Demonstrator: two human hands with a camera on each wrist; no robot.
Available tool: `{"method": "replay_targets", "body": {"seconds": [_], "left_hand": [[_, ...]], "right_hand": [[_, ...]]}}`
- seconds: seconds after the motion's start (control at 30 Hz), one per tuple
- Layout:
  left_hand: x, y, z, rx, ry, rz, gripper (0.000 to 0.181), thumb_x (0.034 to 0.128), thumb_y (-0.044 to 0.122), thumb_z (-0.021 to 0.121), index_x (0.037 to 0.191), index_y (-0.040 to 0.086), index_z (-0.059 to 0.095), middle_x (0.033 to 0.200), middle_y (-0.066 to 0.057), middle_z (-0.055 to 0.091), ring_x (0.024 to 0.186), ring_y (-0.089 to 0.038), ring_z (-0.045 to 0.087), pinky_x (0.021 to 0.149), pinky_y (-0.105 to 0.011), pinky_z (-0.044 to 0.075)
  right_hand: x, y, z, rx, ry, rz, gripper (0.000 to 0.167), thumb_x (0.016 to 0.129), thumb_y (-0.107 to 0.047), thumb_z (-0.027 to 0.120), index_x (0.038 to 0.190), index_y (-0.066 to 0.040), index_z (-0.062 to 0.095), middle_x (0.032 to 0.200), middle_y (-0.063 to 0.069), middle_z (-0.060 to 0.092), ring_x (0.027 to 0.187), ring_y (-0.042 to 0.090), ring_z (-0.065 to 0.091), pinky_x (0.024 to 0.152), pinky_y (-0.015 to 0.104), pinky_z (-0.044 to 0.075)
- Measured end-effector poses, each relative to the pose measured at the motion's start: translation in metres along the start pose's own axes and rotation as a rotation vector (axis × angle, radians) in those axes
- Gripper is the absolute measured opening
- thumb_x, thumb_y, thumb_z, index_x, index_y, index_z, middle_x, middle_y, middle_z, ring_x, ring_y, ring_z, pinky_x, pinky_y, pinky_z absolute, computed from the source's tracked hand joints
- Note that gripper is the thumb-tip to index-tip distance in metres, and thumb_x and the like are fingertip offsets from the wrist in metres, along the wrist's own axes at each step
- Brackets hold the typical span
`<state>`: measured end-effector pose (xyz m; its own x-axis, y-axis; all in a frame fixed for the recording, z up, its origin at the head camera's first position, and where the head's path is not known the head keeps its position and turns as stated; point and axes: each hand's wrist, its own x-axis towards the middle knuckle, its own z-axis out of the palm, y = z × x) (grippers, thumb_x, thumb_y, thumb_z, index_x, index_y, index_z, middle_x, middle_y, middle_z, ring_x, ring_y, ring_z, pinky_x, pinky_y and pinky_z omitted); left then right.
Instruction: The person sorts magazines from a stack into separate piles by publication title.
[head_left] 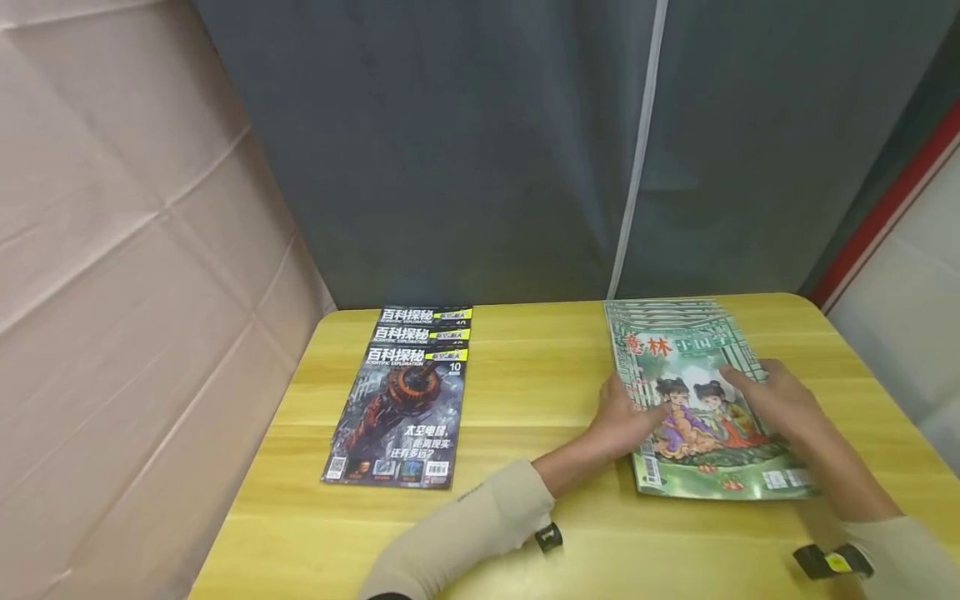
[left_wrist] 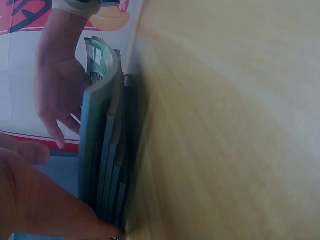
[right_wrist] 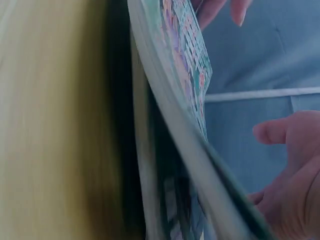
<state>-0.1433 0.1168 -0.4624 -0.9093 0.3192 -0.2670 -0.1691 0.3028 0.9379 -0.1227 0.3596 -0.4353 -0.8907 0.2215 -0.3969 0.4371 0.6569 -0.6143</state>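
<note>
A stack of several green magazines [head_left: 697,408], with two cartoon children on the top cover, lies on the right of the table, its upper edges fanned. My left hand [head_left: 626,417] is at the stack's left side; in the left wrist view its fingertips [left_wrist: 107,230] touch the spines, with the thumb off the cover. Across the stack, my right hand [head_left: 783,400] is at the right edge, thumb over the cover. The right wrist view shows that thumb [right_wrist: 272,132] raised clear of the cover, and the top magazine bowed away from those below.
Three dark science magazines [head_left: 405,417] overlap in a column on the table's left. A grey curtain [head_left: 450,150] hangs behind the yellow wood-grain table [head_left: 540,367]. Pale fabric [head_left: 135,317] stands along the left side, and a red-edged white panel [head_left: 915,275] on the right.
</note>
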Motion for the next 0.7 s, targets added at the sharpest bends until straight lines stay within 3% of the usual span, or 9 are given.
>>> {"method": "replay_targets", "body": {"seconds": [0.13,0.27,0.43,0.57,0.7], "left_hand": [[0.0,-0.004,-0.001,0.147,-0.081,-0.017,0.107,0.0925,0.044,0.076,0.169,0.006,0.012,0.178,-0.013,0.01,0.164,-0.029,0.02,0.134,-0.04,0.025],[0.001,-0.005,-0.003,0.312,-0.133,0.015,0.114,0.0922,0.056,0.073,0.17,0.004,0.008,0.18,-0.012,-0.002,0.167,-0.028,0.007,0.135,-0.037,0.024],[0.002,-0.003,-0.01,0.64,-0.216,0.068,0.12,0.0916,0.072,0.064,0.17,0.006,0.001,0.179,-0.012,-0.009,0.167,-0.025,-0.001,0.133,-0.032,0.023],[0.005,-0.004,-0.017,0.83,-0.249,0.137,0.12,0.0929,0.078,0.056,0.169,0.002,0.002,0.179,-0.016,-0.005,0.168,-0.027,0.0,0.135,-0.03,0.014],[0.006,-0.007,-0.019,0.892,-0.241,0.174,0.119,0.0936,0.079,0.053,0.169,0.001,0.004,0.179,-0.017,-0.003,0.168,-0.028,0.002,0.135,-0.03,0.013]], "right_hand": [[-0.003,0.011,-0.005,-0.116,0.052,-0.016,0.108,0.106,-0.07,0.029,0.156,0.023,0.006,0.152,0.054,0.021,0.134,0.072,0.03,0.105,0.081,0.037],[-0.001,0.019,-0.005,-0.209,0.136,-0.061,0.103,0.108,-0.066,0.032,0.152,0.027,0.021,0.144,0.056,0.03,0.128,0.072,0.036,0.101,0.081,0.04],[0.002,0.029,-0.002,-0.276,0.204,-0.102,0.098,0.108,-0.063,0.036,0.149,0.026,0.03,0.139,0.057,0.033,0.123,0.073,0.036,0.094,0.082,0.042],[0.005,0.036,-0.001,-0.285,0.179,-0.092,0.101,0.107,-0.066,0.035,0.15,0.025,0.029,0.138,0.056,0.034,0.122,0.072,0.038,0.091,0.08,0.045],[0.009,0.038,0.001,-0.277,0.137,-0.071,0.105,0.106,-0.068,0.035,0.149,0.027,0.026,0.136,0.055,0.036,0.12,0.068,0.042,0.091,0.077,0.047]]}}
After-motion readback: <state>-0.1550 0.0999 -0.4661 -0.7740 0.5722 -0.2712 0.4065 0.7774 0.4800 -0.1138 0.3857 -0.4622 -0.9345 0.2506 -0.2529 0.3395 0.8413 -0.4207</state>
